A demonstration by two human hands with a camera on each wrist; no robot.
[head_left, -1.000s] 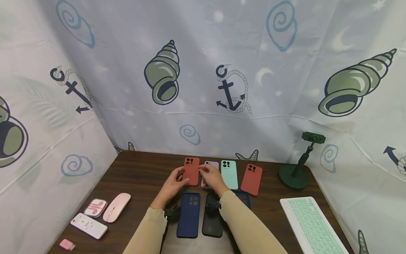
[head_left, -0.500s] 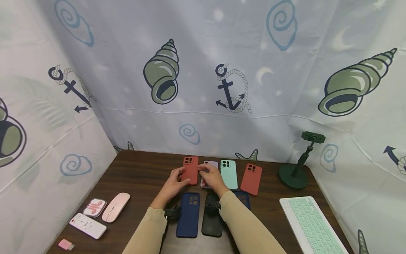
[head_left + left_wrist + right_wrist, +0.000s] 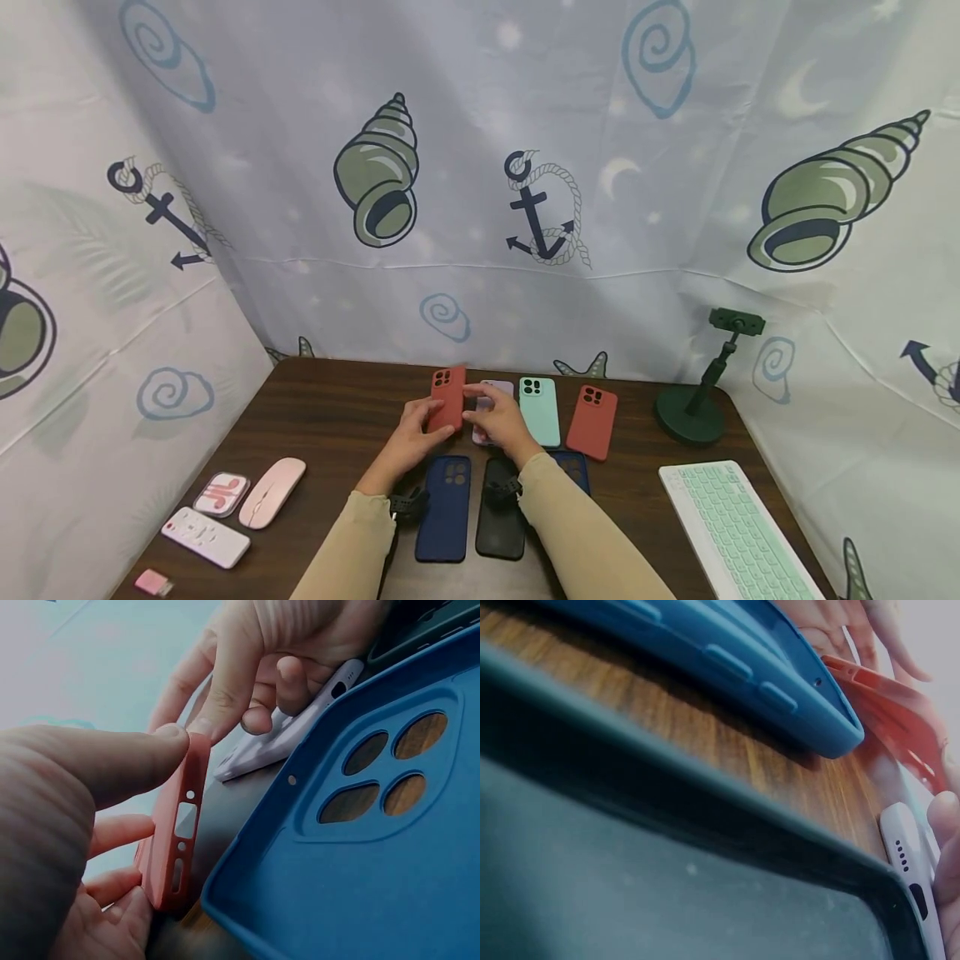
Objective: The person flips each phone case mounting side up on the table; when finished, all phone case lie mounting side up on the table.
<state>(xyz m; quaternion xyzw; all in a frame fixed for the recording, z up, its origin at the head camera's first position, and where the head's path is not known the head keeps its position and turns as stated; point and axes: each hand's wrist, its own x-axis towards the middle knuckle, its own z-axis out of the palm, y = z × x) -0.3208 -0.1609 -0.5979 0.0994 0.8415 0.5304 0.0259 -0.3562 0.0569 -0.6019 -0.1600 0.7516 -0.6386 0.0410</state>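
A red phone case (image 3: 447, 398), cutouts at its upper left, is tilted up off the table in the head view. My left hand (image 3: 409, 435) grips its left side and lower edge, thumb opposite the fingers in the left wrist view. My right hand (image 3: 501, 418) pinches its right edge with thumb and index finger; the exact contact is partly hidden. Beneath the right hand lies a lavender phone case (image 3: 503, 387), partly covered. Nearer me are a dark blue phone case (image 3: 442, 512) and a black phone case (image 3: 501, 525), the latter partly under the right wrist strap.
To the right lie a mint phone case (image 3: 539, 412), another red phone case (image 3: 592, 422) and a half-hidden blue case (image 3: 572, 468). A green stand (image 3: 690, 417) and keyboard (image 3: 738, 525) stand farther right. Leftward are a pink mouse (image 3: 272, 493), boxed earphones (image 3: 222, 494), remote (image 3: 206, 537) and USB stick (image 3: 153, 582).
The gripped red case has risen slightly away from me and tilted. My right thumb has come up to its right edge. The head view has shifted a little.
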